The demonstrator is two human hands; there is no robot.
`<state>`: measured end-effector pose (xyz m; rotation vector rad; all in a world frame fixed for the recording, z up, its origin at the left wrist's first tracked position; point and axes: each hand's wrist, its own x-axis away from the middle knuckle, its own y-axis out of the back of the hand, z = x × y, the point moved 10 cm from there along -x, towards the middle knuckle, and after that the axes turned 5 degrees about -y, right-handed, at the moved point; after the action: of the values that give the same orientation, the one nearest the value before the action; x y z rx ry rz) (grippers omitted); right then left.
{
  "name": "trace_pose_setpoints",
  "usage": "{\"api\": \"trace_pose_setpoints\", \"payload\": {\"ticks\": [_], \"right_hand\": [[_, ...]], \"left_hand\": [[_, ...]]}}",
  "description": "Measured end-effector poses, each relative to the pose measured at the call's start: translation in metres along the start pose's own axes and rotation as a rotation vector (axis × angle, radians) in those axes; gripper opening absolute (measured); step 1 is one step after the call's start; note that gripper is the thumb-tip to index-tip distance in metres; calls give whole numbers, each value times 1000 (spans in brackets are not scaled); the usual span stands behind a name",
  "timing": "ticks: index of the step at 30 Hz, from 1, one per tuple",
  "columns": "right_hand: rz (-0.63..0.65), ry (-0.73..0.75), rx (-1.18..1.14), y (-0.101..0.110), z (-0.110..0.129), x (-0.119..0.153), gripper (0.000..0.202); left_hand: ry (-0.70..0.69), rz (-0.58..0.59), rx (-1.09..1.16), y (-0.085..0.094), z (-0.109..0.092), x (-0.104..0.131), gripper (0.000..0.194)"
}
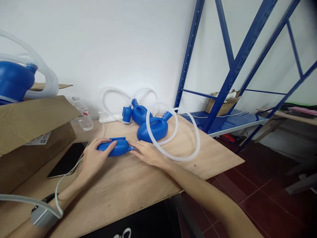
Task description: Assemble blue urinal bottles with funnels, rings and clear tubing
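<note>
My left hand (95, 153) grips a blue hollow plastic piece (120, 147) low over the tabletop, thumb on its near side. It has a rounded body, a flat bar along its far edge and a narrow nozzle pointing right. The fingers of my right hand (146, 152) close around that nozzle; the fingertips are partly hidden. Just beyond stand two blue urinal bottles (153, 130), with a clear coiled hose (195, 145) looping over the nearer one. Beside them is a small blue piece (127, 114) with a nozzle on top.
At left, a cardboard box (49, 115) holds another blue bottle (15, 79) and hose. A phone (66, 160), a clear water bottle (84, 115) and a white power strip (111, 117) share the wooden table (210, 158). Blue shelving (223, 96) stands right. A cable crosses my left wrist.
</note>
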<state>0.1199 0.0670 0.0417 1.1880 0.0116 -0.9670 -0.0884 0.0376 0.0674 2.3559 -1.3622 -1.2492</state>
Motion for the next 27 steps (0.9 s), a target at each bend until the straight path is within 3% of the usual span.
{"api": "trace_pose_setpoints", "payload": {"ticks": [6,8,11,13,15,18,20,27], "right_hand": [[-27,139,60,-4,2,5,42],[-33,168,97,-5,4,7,41],[-45,207,132,-3,10,10,39],[-64,229,147,0,13,10,35],[-74,266,191,1,16,9,27],[-62,391,298,-5,25,13,26],[-77,466,357,-7,31,17,30],[-134,540,518,-5,37,21,33]], "left_hand": [[28,145,-64,-14,16,-5,48],[-92,170,-134,-15,9,-9,48],[-399,227,-191,-21,-27,-13,48],[-531,431,-194,-41,-50,-11,49],[-553,707,-214,-66,-63,-6,52],[-447,1067,-291,-95,-63,-1,57],[-373,1245,-352,-106,-58,2,57],[-402,1442,-178,-119,-84,5,35]]}}
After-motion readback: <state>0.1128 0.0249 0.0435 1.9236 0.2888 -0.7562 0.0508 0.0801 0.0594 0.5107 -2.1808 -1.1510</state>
